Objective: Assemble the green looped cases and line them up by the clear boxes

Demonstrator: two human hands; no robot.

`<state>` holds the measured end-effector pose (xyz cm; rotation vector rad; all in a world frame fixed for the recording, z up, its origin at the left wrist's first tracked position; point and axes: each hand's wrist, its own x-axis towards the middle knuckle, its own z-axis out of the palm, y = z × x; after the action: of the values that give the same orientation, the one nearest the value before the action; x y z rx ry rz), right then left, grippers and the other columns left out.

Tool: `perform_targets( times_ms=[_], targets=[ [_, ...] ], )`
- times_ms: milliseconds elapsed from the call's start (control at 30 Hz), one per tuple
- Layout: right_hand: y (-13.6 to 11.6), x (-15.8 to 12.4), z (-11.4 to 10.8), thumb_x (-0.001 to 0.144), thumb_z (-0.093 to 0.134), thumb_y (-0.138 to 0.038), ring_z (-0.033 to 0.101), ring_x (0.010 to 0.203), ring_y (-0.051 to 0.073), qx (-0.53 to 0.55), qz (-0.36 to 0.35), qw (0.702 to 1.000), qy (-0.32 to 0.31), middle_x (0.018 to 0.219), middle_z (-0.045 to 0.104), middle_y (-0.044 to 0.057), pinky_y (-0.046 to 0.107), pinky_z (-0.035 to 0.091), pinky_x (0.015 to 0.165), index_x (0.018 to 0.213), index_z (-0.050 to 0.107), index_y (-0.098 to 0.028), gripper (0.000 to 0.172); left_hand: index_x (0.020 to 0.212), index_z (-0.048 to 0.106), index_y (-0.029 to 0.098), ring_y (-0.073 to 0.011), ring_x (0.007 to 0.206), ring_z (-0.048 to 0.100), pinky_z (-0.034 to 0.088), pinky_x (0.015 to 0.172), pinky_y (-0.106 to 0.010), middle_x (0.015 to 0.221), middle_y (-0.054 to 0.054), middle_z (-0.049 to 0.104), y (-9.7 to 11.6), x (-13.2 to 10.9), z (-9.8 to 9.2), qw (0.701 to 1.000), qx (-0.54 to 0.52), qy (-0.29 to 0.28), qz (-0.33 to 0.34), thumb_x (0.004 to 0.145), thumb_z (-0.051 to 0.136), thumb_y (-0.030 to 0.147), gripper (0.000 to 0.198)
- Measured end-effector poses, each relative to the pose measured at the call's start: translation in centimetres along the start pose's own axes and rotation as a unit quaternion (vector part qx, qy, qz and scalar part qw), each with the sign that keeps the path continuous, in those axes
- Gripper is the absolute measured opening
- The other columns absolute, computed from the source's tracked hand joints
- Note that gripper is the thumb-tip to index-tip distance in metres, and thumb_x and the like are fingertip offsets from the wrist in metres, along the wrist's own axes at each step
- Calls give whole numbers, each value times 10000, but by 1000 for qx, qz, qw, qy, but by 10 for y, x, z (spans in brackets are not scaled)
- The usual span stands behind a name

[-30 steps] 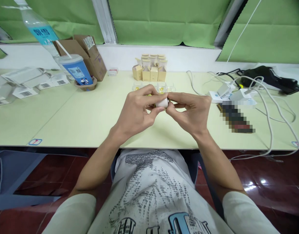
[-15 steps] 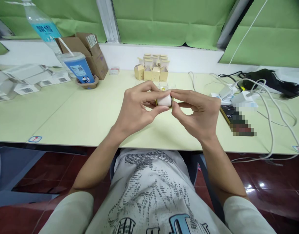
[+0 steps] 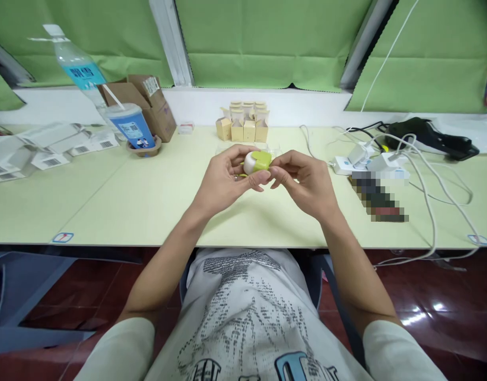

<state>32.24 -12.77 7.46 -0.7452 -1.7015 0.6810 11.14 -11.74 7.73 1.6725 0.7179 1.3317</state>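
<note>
In the head view, a small rounded white case with a lime-green cover (image 3: 261, 160) is held above the table. The white part shows at its left, and the green wraps its top and right side. My left hand (image 3: 222, 182) grips it between thumb and fingers. My right hand (image 3: 304, 182) is at its right edge, thumb and fingertips pinched against the green cover. Fingers hide its underside. Just behind my hands, partly covered by them, are clear plastic pieces (image 3: 274, 148).
Several small cream boxes (image 3: 249, 131) stand at the back. On the left are white boxes (image 3: 51, 160), a blue cup (image 3: 132, 129), a bottle (image 3: 82, 71) and a cardboard box (image 3: 158, 114). On the right lie a power strip (image 3: 342, 165), white cables (image 3: 429, 211), a phone (image 3: 380, 201) and a black item (image 3: 429, 138).
The case has been turned, so its green cover now faces up where mostly white showed before. My right hand has drawn slightly left and lower. The view has tilted up a little.
</note>
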Motion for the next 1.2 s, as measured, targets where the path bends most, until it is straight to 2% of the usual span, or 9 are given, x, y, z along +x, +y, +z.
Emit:
perform_targets(
  times_ms=[233,367,533,600,667,733,833,1033,1200],
  targets=[
    [6,1,7,956,837,-667,777,748,160,45,-8,998,38,844,735,-6,284,710,620,924,700,-244,446,1157,761,192,-210,833,837,744,656,-322,1091,-64,821,0,4,-7,1000,-8,-4,-10,684,1051,592,684],
    [12,1,10,949,812,-716,768,701,167,53,4,997,50,864,729,-7,306,710,582,960,670,-255,482,1182,802,215,-204,850,833,729,633,-293,1056,-49,817,0,5,-9,1000,-17,-16,2,702,1046,574,647],
    [16,2,12,969,801,-681,775,710,173,53,16,997,56,899,747,7,290,689,542,974,669,-250,451,1171,814,201,-204,826,829,716,638,-299,960,-58,820,-2,5,-7,1000,-22,-17,3,835,938,650,574],
    [16,1,15,973,800,-677,775,683,164,61,22,996,57,888,754,6,279,679,536,965,673,-248,447,1188,806,202,-199,858,826,714,644,-294,1037,-78,826,-1,4,-5,1000,-24,-13,0,902,857,698,575],
    [15,1,17,964,815,-673,754,618,145,75,25,995,60,871,759,1,269,660,520,962,678,-244,451,1227,785,210,-212,954,820,713,648,-285,1179,-103,811,-1,2,-1,1000,-20,-22,3,873,875,715,623],
    [14,1,19,946,840,-672,725,577,129,87,28,994,59,853,759,-5,264,644,512,967,688,-239,460,1219,756,215,-222,998,802,701,626,-271,1221,-105,790,-1,1,2,999,-17,-32,8,767,978,674,682],
    [13,1,19,929,854,-682,697,568,120,100,36,993,52,863,761,-6,274,644,521,979,700,-240,470,1115,733,210,-203,919,784,661,556,-256,1130,-79,787,-4,3,3,999,-36,-36,8,668,1063,591,674],
    [18,3,19,941,836,-661,750,704,155,116,47,991,41,911,771,12,265,636,501,952,693,-237,447,1012,760,189,-153,633,733,648,516,-308,846,-25,748,-8,7,-2,997,-63,-41,-14,754,1007,627,565],
    [21,4,18,907,860,-699,731,637,143,139,57,988,39,818,748,-12,256,633,499,967,689,-232,501,1050,781,181,-167,729,764,672,550,-295,921,-50,770,-6,6,-1,997,-64,-42,-8,815,959,644,548]
  ],
)
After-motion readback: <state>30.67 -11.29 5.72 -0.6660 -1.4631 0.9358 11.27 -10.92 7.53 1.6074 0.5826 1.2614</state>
